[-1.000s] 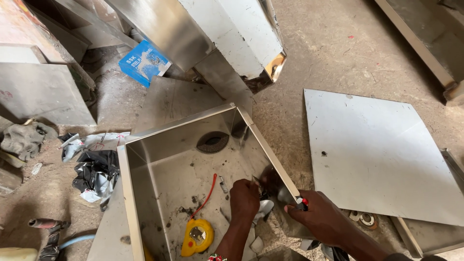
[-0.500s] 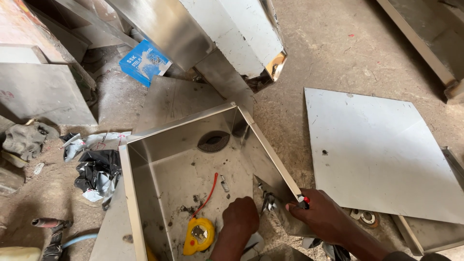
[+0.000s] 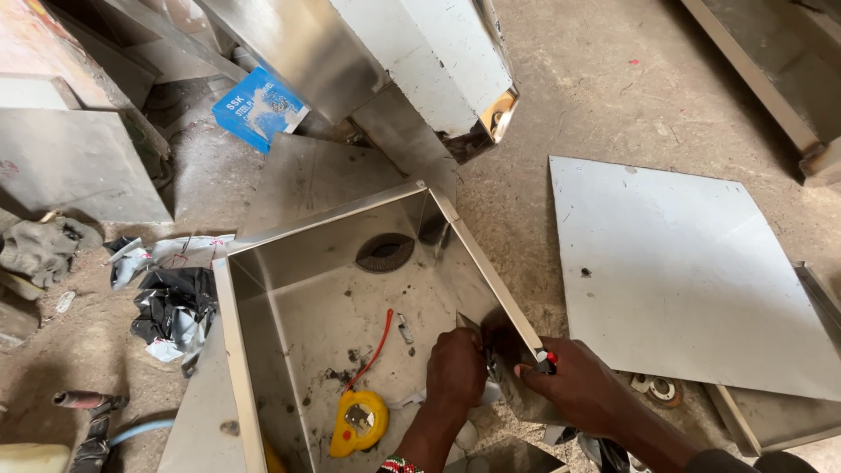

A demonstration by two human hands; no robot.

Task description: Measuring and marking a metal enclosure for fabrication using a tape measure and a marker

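An open stainless steel box (image 3: 350,289) is lying on the concrete floor (image 3: 613,96), its right wall rim (image 3: 486,263) running away from the hands. That rim is being gripped from outside by the right hand (image 3: 578,385), a small red-tipped tool (image 3: 547,357) pinched in it. The left hand (image 3: 455,368) is curled closed inside against the wall; what it holds cannot be told. A yellow tape measure (image 3: 359,422) is lying beside it.

Dusty concrete floor (image 3: 613,96), daylight, scattered steel sheets (image 3: 683,263)

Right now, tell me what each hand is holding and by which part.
The right hand grips the steel box's right wall by its top rim, with a small red-tipped object. Whether the left hand, inside the box, holds anything cannot be told.
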